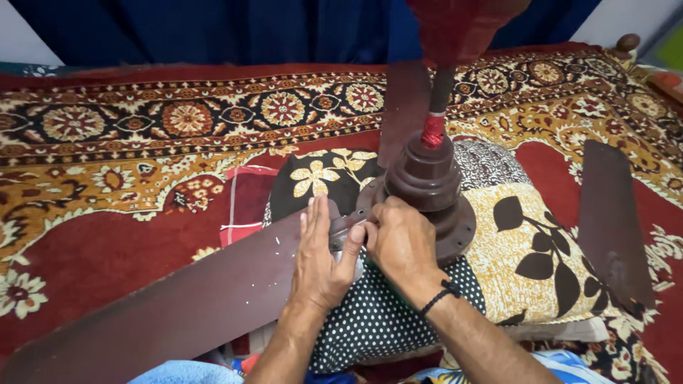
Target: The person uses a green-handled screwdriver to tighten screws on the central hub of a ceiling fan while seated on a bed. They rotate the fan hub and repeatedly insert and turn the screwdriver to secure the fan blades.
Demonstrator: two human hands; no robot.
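Red patterned carpet (107, 249) covers the floor, floral borders in gold and black. Dark blue curtain (213, 28) hangs along the far edge. Pale wall (21, 35) at both corners. Soft, even light.

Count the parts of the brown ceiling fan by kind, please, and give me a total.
Blades: 3 (one under the left hand at, one behind the rod, one loose at right)
Motor housing: 1
Downrod: 1
Total: 5
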